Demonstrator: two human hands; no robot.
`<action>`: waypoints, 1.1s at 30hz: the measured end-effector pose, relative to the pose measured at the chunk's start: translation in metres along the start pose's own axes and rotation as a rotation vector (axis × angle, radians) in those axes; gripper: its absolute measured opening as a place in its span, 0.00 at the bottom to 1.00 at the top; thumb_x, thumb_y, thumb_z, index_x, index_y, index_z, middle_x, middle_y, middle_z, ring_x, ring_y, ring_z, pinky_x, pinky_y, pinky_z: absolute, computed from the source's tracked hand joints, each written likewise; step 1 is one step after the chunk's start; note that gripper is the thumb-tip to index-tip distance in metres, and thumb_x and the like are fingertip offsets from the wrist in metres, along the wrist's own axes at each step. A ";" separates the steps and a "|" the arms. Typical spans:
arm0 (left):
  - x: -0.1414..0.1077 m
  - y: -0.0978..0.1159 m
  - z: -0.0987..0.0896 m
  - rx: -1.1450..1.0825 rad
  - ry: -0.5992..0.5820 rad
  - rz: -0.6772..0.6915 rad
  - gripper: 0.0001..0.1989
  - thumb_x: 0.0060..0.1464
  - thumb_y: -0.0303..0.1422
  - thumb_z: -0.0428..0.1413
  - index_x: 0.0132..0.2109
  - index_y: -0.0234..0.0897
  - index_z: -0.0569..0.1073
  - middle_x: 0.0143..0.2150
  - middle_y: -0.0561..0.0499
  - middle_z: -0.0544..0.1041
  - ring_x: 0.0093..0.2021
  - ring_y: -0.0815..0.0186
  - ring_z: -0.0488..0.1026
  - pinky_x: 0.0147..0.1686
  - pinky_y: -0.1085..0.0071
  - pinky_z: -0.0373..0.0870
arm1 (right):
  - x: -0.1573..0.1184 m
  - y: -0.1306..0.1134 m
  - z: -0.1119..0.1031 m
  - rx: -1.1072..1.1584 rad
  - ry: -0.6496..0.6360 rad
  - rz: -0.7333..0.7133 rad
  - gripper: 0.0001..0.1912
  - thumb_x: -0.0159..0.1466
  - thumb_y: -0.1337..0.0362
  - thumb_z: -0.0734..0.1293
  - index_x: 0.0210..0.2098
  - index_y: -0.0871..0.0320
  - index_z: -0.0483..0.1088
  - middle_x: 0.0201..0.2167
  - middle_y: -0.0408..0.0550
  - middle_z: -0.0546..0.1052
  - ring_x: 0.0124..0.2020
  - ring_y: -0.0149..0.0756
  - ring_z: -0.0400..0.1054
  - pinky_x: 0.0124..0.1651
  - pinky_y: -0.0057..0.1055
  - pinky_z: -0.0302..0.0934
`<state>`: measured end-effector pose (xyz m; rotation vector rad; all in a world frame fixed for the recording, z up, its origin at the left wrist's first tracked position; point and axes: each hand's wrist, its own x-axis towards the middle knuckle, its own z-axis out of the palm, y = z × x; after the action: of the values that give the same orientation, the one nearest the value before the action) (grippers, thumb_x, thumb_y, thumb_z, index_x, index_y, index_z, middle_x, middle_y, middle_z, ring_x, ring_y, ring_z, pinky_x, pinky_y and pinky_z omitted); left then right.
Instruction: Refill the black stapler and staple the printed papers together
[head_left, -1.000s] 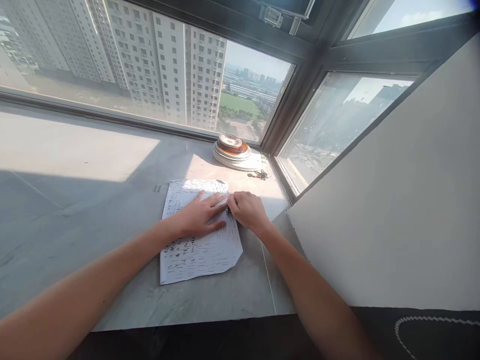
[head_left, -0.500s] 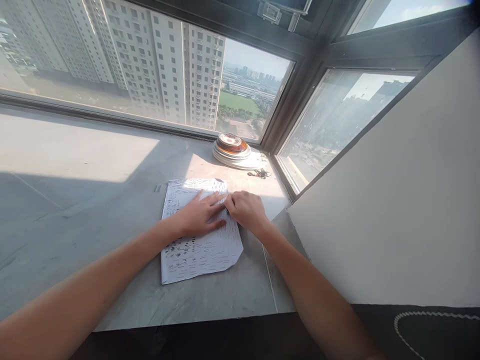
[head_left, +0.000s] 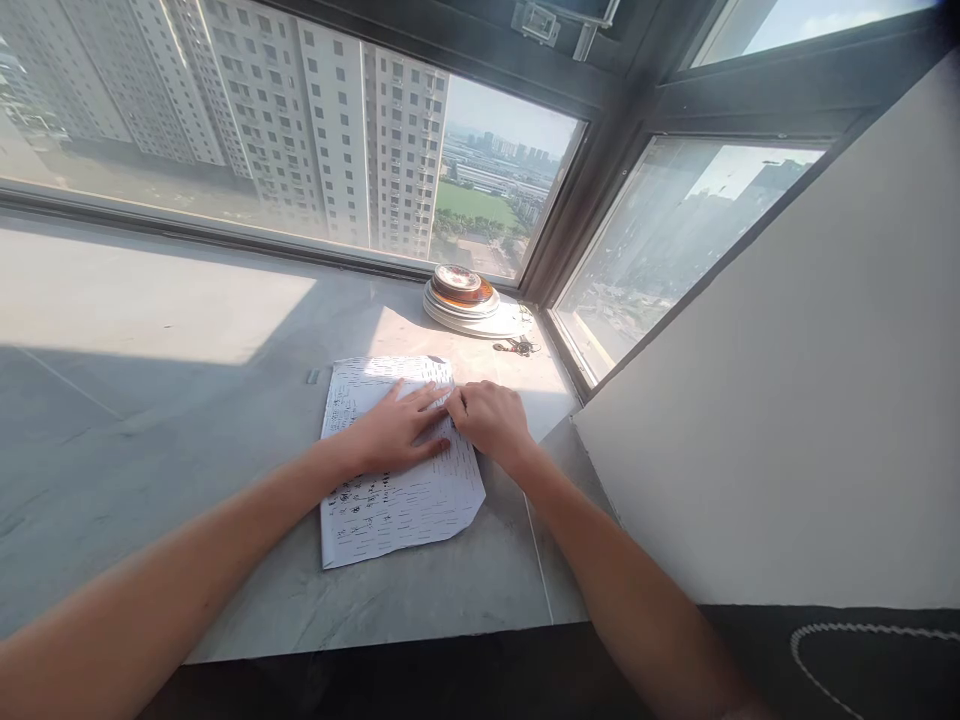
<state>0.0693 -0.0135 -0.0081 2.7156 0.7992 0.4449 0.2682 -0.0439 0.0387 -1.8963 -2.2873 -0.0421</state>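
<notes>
left hand [head_left: 401,432] flat on paper [head_left: 427,510], right hand [head_left: 491,420] fist-like at its edge

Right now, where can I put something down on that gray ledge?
The biggest bare patch of ledge lies between the window, left arm and paper. A narrow strip lies between the paper and the front edge. It's crowded around the left hand and right hand, and in the back corner with the round stack.
</notes>
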 end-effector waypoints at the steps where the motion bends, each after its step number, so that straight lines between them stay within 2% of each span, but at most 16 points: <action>1: 0.000 0.000 0.000 0.000 0.000 0.001 0.30 0.70 0.50 0.48 0.75 0.52 0.60 0.77 0.44 0.58 0.76 0.44 0.53 0.73 0.33 0.37 | 0.000 -0.001 0.000 -0.011 0.001 -0.001 0.25 0.75 0.59 0.55 0.36 0.56 0.82 0.36 0.50 0.82 0.36 0.39 0.71 0.38 0.31 0.55; 7: 0.000 0.002 -0.002 -0.017 -0.001 -0.008 0.30 0.70 0.50 0.49 0.74 0.52 0.60 0.77 0.46 0.58 0.76 0.45 0.54 0.73 0.35 0.36 | -0.002 -0.008 0.001 -0.118 0.001 -0.045 0.24 0.75 0.61 0.55 0.35 0.58 0.80 0.36 0.53 0.82 0.41 0.43 0.72 0.43 0.34 0.58; 11: 0.001 0.002 -0.004 -0.063 -0.004 -0.039 0.33 0.69 0.51 0.51 0.75 0.48 0.59 0.77 0.43 0.58 0.76 0.45 0.54 0.74 0.37 0.38 | -0.003 -0.011 0.003 -0.178 0.012 -0.070 0.25 0.75 0.61 0.54 0.35 0.59 0.79 0.36 0.55 0.80 0.41 0.46 0.72 0.45 0.38 0.58; 15: 0.002 0.000 -0.003 -0.119 0.014 -0.054 0.35 0.67 0.52 0.53 0.74 0.44 0.61 0.76 0.41 0.60 0.76 0.44 0.54 0.74 0.38 0.38 | -0.003 -0.013 0.007 -0.167 0.012 -0.084 0.25 0.76 0.61 0.53 0.36 0.61 0.79 0.37 0.58 0.80 0.42 0.48 0.72 0.46 0.41 0.58; 20: 0.002 -0.002 -0.003 -0.119 0.006 -0.052 0.34 0.67 0.51 0.52 0.74 0.45 0.61 0.76 0.41 0.60 0.76 0.44 0.55 0.74 0.38 0.37 | -0.003 -0.011 0.007 -0.127 0.009 -0.122 0.23 0.76 0.62 0.54 0.39 0.62 0.78 0.39 0.60 0.79 0.43 0.48 0.70 0.48 0.41 0.57; 23: 0.002 -0.004 -0.003 -0.111 0.000 -0.039 0.35 0.67 0.51 0.53 0.75 0.46 0.60 0.76 0.42 0.59 0.76 0.45 0.54 0.75 0.41 0.37 | -0.001 0.010 -0.004 0.091 -0.004 -0.199 0.22 0.78 0.58 0.52 0.42 0.58 0.75 0.39 0.53 0.78 0.41 0.42 0.69 0.44 0.35 0.56; 25: 0.002 -0.004 -0.004 -0.105 -0.002 -0.036 0.36 0.66 0.52 0.53 0.75 0.44 0.60 0.76 0.42 0.59 0.76 0.46 0.54 0.75 0.42 0.38 | 0.002 0.032 -0.010 0.322 -0.022 -0.294 0.21 0.78 0.51 0.53 0.45 0.56 0.72 0.40 0.48 0.77 0.41 0.38 0.68 0.43 0.31 0.56; 27: 0.003 -0.005 -0.007 -0.086 0.023 -0.051 0.37 0.65 0.51 0.54 0.74 0.41 0.61 0.76 0.40 0.60 0.76 0.45 0.55 0.75 0.44 0.42 | 0.005 0.055 -0.012 0.446 -0.051 -0.394 0.21 0.73 0.44 0.62 0.45 0.56 0.71 0.40 0.47 0.76 0.41 0.37 0.68 0.43 0.29 0.56; 29: 0.003 -0.006 -0.010 -0.032 0.093 -0.089 0.35 0.64 0.49 0.55 0.72 0.37 0.65 0.74 0.38 0.63 0.74 0.45 0.58 0.74 0.45 0.47 | 0.008 0.074 -0.010 0.461 -0.106 -0.475 0.22 0.65 0.43 0.71 0.42 0.56 0.71 0.39 0.45 0.76 0.40 0.36 0.67 0.42 0.29 0.54; 31: 0.002 -0.009 -0.012 0.038 0.161 -0.147 0.31 0.64 0.45 0.55 0.69 0.35 0.69 0.72 0.36 0.67 0.72 0.45 0.61 0.72 0.45 0.52 | 0.010 0.087 -0.006 0.407 -0.124 -0.443 0.20 0.62 0.46 0.74 0.38 0.57 0.72 0.35 0.43 0.76 0.37 0.35 0.66 0.40 0.29 0.52; 33: 0.000 -0.012 -0.011 0.072 0.170 -0.200 0.28 0.64 0.43 0.54 0.67 0.35 0.72 0.70 0.36 0.69 0.71 0.44 0.63 0.71 0.43 0.54 | 0.011 0.092 -0.004 0.338 -0.029 -0.262 0.17 0.64 0.49 0.73 0.35 0.57 0.70 0.32 0.43 0.75 0.34 0.35 0.65 0.38 0.29 0.51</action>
<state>0.0596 -0.0014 -0.0024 2.6524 1.1401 0.6173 0.3571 -0.0163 0.0361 -1.4367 -2.3659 0.3198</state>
